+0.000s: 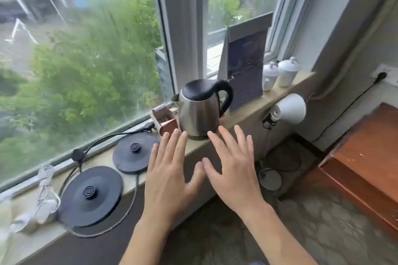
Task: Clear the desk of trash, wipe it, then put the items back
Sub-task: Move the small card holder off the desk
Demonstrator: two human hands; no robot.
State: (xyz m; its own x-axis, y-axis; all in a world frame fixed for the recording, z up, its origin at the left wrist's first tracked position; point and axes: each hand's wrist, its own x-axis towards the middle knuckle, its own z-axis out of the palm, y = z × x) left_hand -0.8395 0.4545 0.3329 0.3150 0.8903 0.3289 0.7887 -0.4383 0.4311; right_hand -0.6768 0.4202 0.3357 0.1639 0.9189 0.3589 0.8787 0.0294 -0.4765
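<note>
Only the person's two forearms and hands show, entering from the bottom edge. Both forearms are bare right down to the frame edge: no sleeve or cuff covers them. The left hand [168,176] is bare, and no ring, band or watch shows on its fingers or wrist. The right hand [234,170] is bare as well, with no glove, jewellery or strap on it. The nails on both hands are short and plain, without polish. The backs of both hands face the camera. A small patch of blue, too little to identify, shows at the bottom edge between the forearms.
</note>
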